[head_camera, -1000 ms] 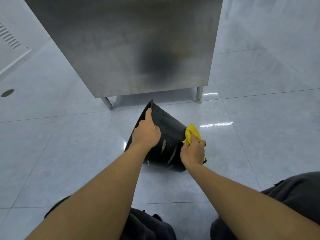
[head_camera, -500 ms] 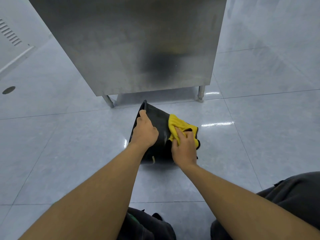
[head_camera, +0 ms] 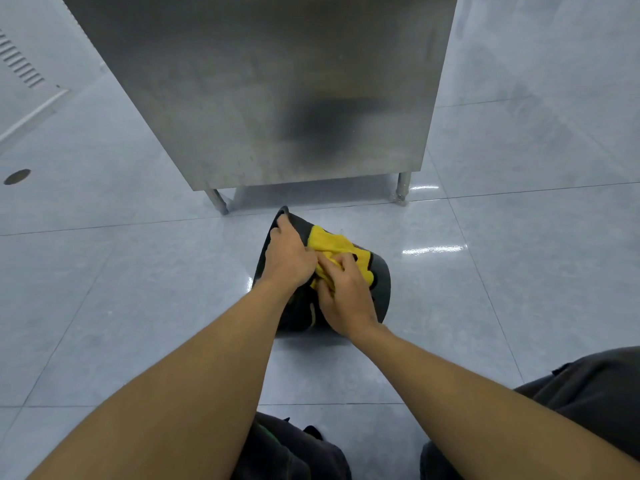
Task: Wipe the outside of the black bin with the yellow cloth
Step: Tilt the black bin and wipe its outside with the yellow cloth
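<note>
The black bin [head_camera: 381, 285] lies tipped on its side on the tiled floor, its rim toward the left. My left hand [head_camera: 287, 254] grips the rim at the bin's upper left edge. My right hand [head_camera: 346, 299] presses the yellow cloth [head_camera: 332, 245] flat against the bin's outer wall, fingers spread over the cloth. The two hands touch each other over the bin. Most of the bin's near side is hidden under my hands.
A stainless steel cabinet [head_camera: 277, 91] on short legs [head_camera: 401, 188] stands right behind the bin. Glossy grey floor tiles [head_camera: 138, 289] spread all around. A round floor drain [head_camera: 16, 176] sits far left. My dark trouser knees [head_camera: 588, 403] are at the bottom.
My right hand has slid the yellow cloth from the bin's right end up and left across its wall, toward my left hand. The bin has rolled slightly under the hands.
</note>
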A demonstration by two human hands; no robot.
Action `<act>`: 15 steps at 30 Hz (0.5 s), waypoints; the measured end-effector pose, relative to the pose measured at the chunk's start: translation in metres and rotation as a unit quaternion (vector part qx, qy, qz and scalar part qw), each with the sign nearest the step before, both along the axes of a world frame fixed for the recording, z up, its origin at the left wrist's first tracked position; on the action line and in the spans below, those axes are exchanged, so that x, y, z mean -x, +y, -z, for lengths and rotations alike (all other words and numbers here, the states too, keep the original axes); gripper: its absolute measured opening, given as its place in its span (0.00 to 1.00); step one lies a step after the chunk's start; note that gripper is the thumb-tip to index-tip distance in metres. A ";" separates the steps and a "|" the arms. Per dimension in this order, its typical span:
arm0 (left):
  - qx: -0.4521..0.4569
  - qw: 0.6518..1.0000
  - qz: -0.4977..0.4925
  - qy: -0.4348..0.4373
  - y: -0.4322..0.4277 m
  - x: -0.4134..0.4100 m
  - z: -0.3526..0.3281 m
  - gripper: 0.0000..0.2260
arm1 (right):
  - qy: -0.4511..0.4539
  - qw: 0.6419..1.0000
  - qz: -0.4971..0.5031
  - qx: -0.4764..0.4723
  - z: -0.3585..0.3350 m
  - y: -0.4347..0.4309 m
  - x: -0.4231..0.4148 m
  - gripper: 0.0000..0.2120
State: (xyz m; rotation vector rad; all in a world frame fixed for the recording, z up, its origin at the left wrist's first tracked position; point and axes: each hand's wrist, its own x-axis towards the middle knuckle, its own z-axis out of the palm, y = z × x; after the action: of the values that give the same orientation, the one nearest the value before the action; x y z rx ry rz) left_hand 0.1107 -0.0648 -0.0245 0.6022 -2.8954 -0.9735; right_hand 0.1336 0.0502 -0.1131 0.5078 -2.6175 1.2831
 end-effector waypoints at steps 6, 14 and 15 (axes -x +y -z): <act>0.035 0.999 -0.012 -0.021 0.001 -0.007 0.002 0.24 | -0.097 0.985 0.139 -0.021 0.020 0.019 0.008 0.22; -0.016 0.999 0.005 -0.047 0.000 -0.007 0.007 0.38 | -0.210 0.955 0.208 -0.027 0.024 0.034 0.005 0.23; -0.020 0.999 0.005 -0.045 0.000 -0.006 0.007 0.38 | -0.169 0.968 0.184 -0.031 0.021 0.030 0.002 0.22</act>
State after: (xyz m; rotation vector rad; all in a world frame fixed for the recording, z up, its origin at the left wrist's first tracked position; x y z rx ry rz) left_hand 0.1171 -0.0648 -0.0318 0.6505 -2.9655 -1.0342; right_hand 0.1315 0.0799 -0.1337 -0.2080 -2.8440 1.2543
